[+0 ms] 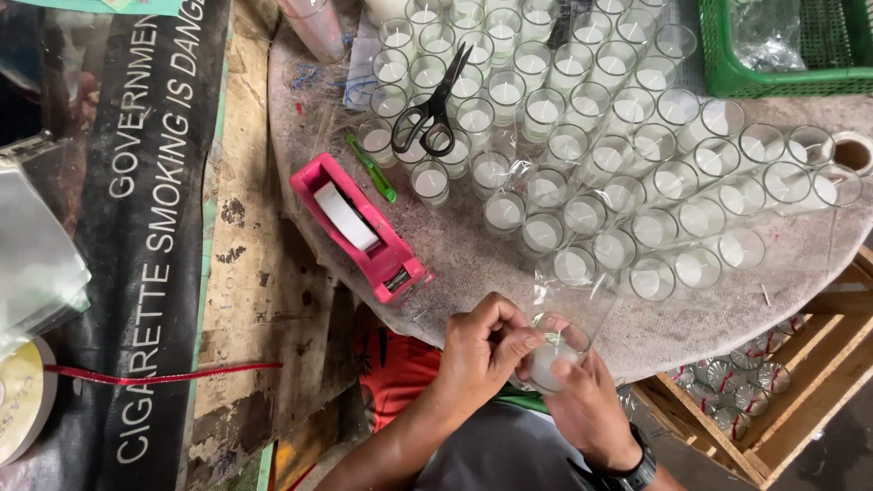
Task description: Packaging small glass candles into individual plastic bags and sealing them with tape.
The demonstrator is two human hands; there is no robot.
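So both hands are working on one small glass candle cup [552,356] right at the near edge of the round table [800,264]. It's got white wax in it and a bit of wick poking up, and it's sitting inside a clear plastic wrap [582,305] that's sticking up above the rim. The left hand [486,350] is pinching at the wrap by the cup's rim with fingertips closed on it, and the right hand [582,405], wearing a black watch, is cupping the glass from below with fingers wrapped around it.

Behind that, the table is holding a whole crowd of the same wax-filled glasses [582,145], packed in rows, all filled with white wax. Some of the nearer ones look like they're already in clear wrap, hard to tell for all of them.

Black scissors [435,114] are lying right on top of the glasses at the far left of the bunch. A pink tape dispenser [364,227] with a white roll is sitting just beside them, with a green cutter [371,168] next to it.

Green plastic basket [782,55] at the far right is holding crumpled clear plastic. Down by the right wrist, a wooden crate [782,400] is holding wrapped cups with red ties.
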